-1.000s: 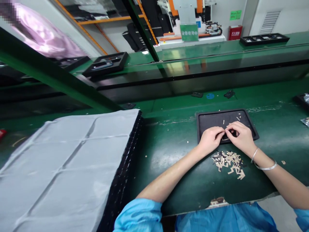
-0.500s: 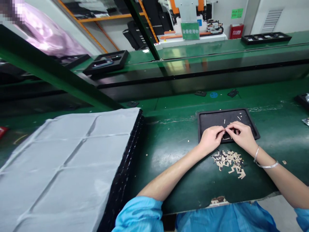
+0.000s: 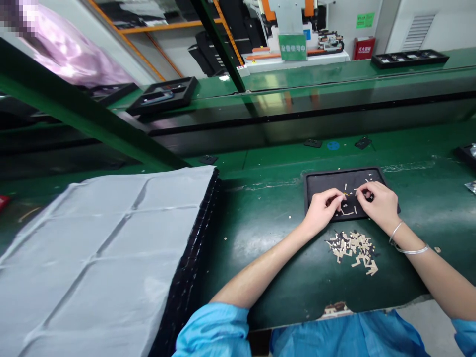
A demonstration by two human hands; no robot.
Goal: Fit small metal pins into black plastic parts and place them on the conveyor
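Note:
Both hands work over a shallow black tray (image 3: 323, 181) on the green bench. My left hand (image 3: 322, 210) is curled, its fingertips pinched on a tiny pale strip. My right hand (image 3: 379, 206) is also curled, with thumb and fingers pressed together on something too small to make out. A small gap separates the two hands. A few pale strips (image 3: 349, 212) lie loose in the tray between them. Just in front of the tray sits a small heap of beige paper scraps (image 3: 355, 248). Thin silver bracelets circle my right wrist.
A stack of black trays under a white cloth (image 3: 96, 248) fills the left. A green beam (image 3: 85, 116) slants across. More black trays (image 3: 163, 96) rest on the far conveyor, with another (image 3: 409, 58) at the back right. A person in pink stands at the top left.
My hands, fingertips together a second ago, have drawn a little apart, the right moving right and slightly back. The view has shifted slightly.

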